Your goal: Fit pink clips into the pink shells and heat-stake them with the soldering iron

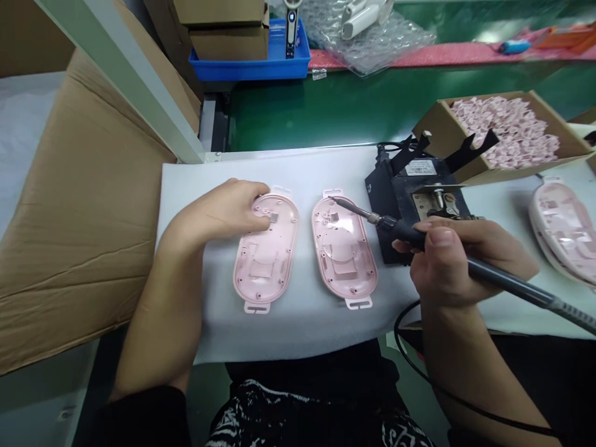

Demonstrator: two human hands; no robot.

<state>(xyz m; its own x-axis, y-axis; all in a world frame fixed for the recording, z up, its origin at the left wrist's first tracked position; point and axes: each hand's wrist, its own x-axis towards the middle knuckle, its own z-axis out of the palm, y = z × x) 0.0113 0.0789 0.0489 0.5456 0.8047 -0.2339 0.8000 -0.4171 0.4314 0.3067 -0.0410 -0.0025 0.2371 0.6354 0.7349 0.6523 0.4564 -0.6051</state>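
Observation:
My left hand (237,208) grips the upper left edge of a pink oval plastic shell (265,254) lying on the white-covered bench. Its thumb rests inside the shell beside a small grey square; the other fingers are at the top rim, partly hidden. In my right hand (451,261) is a soldering iron (405,233), held like a pen and pointing left. The iron's tip is over the top end of a second pink shell (344,248), whose hollow side faces up; whether it touches I cannot tell.
A black soldering station (400,192) with upright holders stands behind my right hand. Beyond it is a cardboard box (503,171) of small pink parts. More pink shells (563,230) are stacked at right. A blue tray (251,71) sits at the back; a cable (400,341) hangs near my right arm.

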